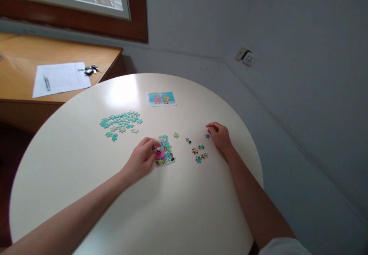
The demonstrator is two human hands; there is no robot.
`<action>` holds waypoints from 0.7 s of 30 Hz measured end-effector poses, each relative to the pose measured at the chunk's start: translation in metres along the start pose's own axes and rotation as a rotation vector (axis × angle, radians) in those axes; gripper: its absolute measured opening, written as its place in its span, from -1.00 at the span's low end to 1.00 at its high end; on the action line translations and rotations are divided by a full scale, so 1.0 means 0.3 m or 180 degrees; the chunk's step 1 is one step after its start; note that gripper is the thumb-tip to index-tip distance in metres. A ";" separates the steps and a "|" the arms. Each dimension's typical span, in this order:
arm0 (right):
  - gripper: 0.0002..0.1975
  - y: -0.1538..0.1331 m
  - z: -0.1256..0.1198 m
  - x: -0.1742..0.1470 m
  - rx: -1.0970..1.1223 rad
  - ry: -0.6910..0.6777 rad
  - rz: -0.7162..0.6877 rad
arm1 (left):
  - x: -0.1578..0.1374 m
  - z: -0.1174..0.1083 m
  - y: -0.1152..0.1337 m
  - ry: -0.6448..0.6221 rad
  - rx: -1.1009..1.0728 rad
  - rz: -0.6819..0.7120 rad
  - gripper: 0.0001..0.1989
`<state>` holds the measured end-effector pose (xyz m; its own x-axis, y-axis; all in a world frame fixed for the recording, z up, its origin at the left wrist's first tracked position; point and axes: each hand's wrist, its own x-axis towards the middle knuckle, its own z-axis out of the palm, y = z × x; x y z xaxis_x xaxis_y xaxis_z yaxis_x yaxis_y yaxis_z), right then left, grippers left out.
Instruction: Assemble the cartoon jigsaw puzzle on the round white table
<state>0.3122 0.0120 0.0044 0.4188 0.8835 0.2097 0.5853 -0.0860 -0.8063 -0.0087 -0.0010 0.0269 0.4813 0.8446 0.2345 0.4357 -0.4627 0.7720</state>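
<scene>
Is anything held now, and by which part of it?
The left hand is at the left edge of the joined puzzle, the right hand beside a loose piece; whether either grips anything cannot be told.

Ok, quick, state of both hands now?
Left hand: curled at the joined puzzle; grip can't be told.
Right hand: partly curled beside a loose piece; holding can't be told.

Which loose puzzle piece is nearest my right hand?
The small red-and-blue knobbed piece, close by the right hand; the other loose pieces lie farther from it.
</scene>
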 end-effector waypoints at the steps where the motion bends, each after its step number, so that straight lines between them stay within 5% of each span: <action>1: -0.79 -0.001 0.000 0.000 0.0003 0.0002 0.0005 | 0.000 0.001 -0.001 -0.0001 -0.0005 -0.0001 -0.78; 21: -0.79 0.002 -0.001 0.011 -0.0012 -0.0012 0.0020 | 0.008 0.014 -0.011 0.0016 -0.0072 0.0029 -0.77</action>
<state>0.3140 0.0148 0.0048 0.4199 0.8847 0.2025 0.5851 -0.0934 -0.8055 -0.0057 0.0013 0.0223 0.4814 0.8417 0.2445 0.4139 -0.4642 0.7831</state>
